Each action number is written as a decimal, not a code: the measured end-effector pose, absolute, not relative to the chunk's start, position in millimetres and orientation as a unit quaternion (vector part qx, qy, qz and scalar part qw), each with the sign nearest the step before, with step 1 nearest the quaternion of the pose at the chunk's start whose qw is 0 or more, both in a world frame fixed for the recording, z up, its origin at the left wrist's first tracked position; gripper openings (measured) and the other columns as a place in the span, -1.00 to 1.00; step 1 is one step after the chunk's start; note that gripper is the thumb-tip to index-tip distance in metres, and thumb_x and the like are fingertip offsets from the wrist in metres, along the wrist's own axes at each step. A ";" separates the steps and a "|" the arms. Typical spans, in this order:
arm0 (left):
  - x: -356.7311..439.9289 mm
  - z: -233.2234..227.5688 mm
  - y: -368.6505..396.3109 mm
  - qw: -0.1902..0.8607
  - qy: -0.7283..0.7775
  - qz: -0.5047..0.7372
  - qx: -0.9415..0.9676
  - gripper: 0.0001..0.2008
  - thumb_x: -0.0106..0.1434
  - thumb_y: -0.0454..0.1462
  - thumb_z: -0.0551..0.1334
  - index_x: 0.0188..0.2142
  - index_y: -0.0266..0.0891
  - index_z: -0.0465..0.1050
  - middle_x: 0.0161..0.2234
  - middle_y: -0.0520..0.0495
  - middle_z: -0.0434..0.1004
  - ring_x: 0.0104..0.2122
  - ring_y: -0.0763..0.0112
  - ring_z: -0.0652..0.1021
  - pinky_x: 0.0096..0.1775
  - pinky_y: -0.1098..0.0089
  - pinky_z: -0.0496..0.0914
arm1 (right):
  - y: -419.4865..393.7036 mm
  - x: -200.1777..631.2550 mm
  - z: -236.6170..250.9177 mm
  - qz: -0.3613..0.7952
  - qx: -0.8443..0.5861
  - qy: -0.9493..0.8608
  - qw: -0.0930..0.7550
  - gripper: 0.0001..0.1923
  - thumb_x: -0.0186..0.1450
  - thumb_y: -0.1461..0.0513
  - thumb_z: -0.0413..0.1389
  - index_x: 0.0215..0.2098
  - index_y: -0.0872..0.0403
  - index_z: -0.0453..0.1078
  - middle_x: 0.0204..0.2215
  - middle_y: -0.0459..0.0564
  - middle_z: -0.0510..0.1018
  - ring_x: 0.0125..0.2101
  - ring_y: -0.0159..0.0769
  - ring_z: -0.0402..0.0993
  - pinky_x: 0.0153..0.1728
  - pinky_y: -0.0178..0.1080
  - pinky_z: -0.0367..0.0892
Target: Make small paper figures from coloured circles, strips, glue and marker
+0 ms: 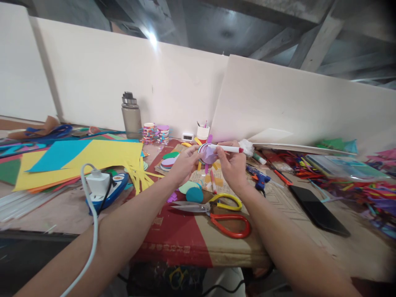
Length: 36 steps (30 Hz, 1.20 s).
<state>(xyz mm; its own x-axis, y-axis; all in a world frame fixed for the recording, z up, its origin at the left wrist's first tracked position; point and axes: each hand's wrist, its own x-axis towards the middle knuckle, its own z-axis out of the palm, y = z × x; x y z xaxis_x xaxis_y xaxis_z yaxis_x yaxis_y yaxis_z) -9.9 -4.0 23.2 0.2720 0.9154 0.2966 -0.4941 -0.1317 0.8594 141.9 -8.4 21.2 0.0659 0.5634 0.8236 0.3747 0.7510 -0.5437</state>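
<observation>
Paper piece (208, 156) gripped at its near-left rim by the left hand (187, 161), fingers closed on the edge. Marker (228, 148) pinched in the right hand (232, 166), red end outward at three o'clock, other end laid toward the lilac face. Nib contact cannot be told.

Progress, as judged: part-made. Disc and round body already joined; purple and yellow strips stick out at twelve, five and six o'clock. Any drawn mark on the face is too small to be made out, so what is left on it cannot be settled.

From the piece outward: second marker (213, 182) laid at six, scissors (206, 208) lying beyond, blades toward nine. Loose discs (194, 194) at seven, uncombined; yellow strips (138, 174) at eight, likewise. Banded cups (149, 133) at ten, apparently complete. Glue gun (261, 178) at four, phone (318, 209) farther out.

Writing: characters printed on the red cardboard (173, 237) at seven, not reliably read. Digits on the clock (187, 136) at ten not legible. No brand made out on bottle (131, 119) or either marker.
</observation>
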 end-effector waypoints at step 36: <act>-10.9 20.4 -3.1 0.616 0.210 0.583 0.486 -0.69 0.01 -0.32 0.33 -0.26 -0.22 0.28 -0.49 0.16 0.36 -0.54 0.59 0.41 -0.40 0.52 0.34 | -5.9 145.4 22.6 0.100 -0.352 -0.645 0.671 -0.73 0.31 0.02 0.12 -0.27 0.06 0.36 -0.45 -0.05 0.55 -0.50 -0.33 0.53 -0.46 -0.25 0.48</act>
<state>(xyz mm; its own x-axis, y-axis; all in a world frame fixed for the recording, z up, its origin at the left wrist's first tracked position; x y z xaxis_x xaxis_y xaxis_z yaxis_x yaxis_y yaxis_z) -10.9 -3.1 20.4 0.2325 0.9225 0.3082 -0.5144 -0.1523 0.8439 145.4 -5.9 22.6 0.1477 0.5884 0.7950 0.3201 0.7321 -0.6013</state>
